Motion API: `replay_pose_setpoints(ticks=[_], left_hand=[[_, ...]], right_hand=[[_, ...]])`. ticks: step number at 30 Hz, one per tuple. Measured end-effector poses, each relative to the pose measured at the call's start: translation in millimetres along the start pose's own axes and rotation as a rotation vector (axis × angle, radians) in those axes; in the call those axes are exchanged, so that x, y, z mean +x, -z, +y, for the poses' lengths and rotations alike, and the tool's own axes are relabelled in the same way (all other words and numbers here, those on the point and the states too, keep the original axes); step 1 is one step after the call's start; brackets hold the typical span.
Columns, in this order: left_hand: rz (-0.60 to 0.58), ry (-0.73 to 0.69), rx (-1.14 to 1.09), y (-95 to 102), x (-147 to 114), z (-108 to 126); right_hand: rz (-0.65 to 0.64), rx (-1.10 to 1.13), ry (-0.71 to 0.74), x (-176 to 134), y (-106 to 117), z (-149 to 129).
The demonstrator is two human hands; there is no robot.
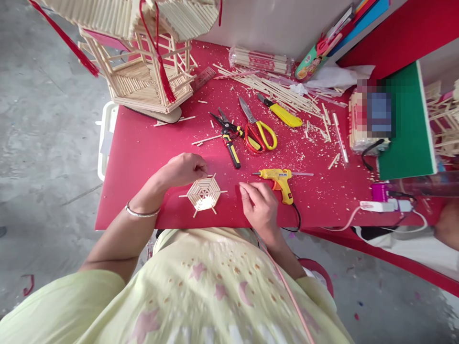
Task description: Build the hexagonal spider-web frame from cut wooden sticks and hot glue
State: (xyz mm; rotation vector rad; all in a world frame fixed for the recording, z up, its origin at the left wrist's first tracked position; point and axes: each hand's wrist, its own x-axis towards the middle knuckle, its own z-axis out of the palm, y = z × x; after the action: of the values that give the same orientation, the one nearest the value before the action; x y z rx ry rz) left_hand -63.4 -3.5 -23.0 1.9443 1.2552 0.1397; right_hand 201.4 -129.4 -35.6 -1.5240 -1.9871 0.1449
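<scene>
A small hexagonal web of wooden sticks (pixel 204 193) lies flat on the red table near its front edge, with stick ends poking out at its corners. My left hand (pixel 184 169) is closed just above the web's upper edge, its fingers curled in. What it pinches, if anything, is hidden. To the right of the web, my right hand (pixel 261 206) hovers with thumb and forefinger pressed together; anything between them is too small to make out. A yellow glue gun (pixel 281 180) with a clear glue stick in its back lies just beyond my right hand.
Behind lie pliers (pixel 229 136), scissors (pixel 257 129), a yellow utility knife (pixel 285 114) and loose sticks (pixel 283 93). A stick-built pavilion (pixel 143 71) with red tassels stands back left. At right are a green board (pixel 409 124), a power adapter (pixel 380 205) and another person's arm (pixel 446 224).
</scene>
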Motion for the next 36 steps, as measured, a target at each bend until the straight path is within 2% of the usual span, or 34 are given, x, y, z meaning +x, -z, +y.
replay_pose_setpoints(ticks=[6,11,15,22,29,33,36], left_hand=[[0.001,0.031,0.041,1.0,-1,6],[-0.007,0.023,0.011,0.6,-2,4],[0.064,-0.03,-0.079,0.3,-3,0],[0.198,-0.047,-0.418,0.6,2,2],[0.367,-0.007,-0.817,-0.4,6,9],[0.389,0.032,-0.944,0.0,6,13],[0.386,0.048,-0.996,-0.5,6,16]], right_hand=[[0.058,-0.073,-0.054,-7,17,17],[-0.032,0.002,-0.036,-2,6,1],[-0.059,0.055,-0.006,13,-1,-14],[-0.116,-0.056,-0.038,62,-3,-11],[-0.2,-0.272,-0.029,121,-25,-1],[-0.239,-0.327,-0.029,135,-25,9],[-0.255,-0.35,-0.089,140,-21,21]])
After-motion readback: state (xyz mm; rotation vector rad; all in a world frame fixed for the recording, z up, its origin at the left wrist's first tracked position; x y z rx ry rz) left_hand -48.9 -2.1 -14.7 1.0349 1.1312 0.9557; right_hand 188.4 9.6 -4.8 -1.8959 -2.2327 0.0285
